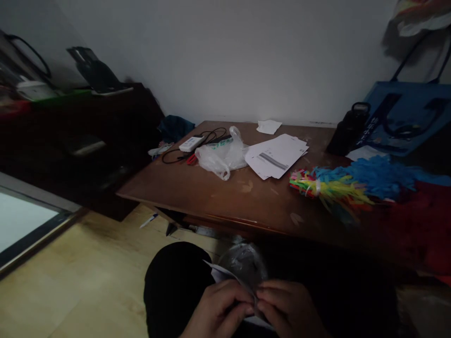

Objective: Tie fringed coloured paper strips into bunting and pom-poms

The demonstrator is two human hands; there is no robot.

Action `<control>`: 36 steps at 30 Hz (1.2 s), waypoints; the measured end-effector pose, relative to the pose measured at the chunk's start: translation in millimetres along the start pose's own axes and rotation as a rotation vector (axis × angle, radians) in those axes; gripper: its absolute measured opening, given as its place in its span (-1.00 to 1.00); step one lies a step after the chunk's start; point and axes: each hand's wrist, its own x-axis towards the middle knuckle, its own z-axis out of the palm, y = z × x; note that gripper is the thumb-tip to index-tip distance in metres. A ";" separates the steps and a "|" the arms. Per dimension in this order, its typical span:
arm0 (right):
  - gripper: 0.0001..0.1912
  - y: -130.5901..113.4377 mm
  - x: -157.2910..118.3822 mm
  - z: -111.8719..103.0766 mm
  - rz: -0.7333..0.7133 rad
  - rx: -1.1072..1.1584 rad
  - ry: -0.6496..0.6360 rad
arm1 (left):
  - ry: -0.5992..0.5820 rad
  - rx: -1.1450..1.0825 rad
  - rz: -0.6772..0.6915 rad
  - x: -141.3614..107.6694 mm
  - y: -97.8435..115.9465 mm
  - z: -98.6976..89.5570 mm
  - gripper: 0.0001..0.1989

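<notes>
Over my lap, both hands are closed on a folded sheet of white paper (pixel 227 274). My left hand (pixel 225 307) pinches it between thumb and fingers. Opposite, my right hand (pixel 287 305) grips the same paper, its fingertips almost meeting those of the left. Part of the sheet sticks up to the upper left, and another part shows beneath the hands. A clear plastic bag (pixel 244 258) lies just beyond them, below the table edge. The hands cover the middle of the paper.
On the brown table (pixel 183 192) lie a white plastic bag (pixel 221 155), a stack of white papers (pixel 276 157), a white device with cables (pixel 191 143), and bundled colourful strips (pixel 327 188). A black bottle (pixel 348 129) and blue tote bag (pixel 408 117) stand right. A pen (pixel 148 220) lies on the floor.
</notes>
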 end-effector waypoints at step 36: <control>-0.78 -6.9 2.2 8.2 -0.166 -0.216 0.223 | 0.023 0.032 0.114 -4.9 -5.5 11.4 -0.86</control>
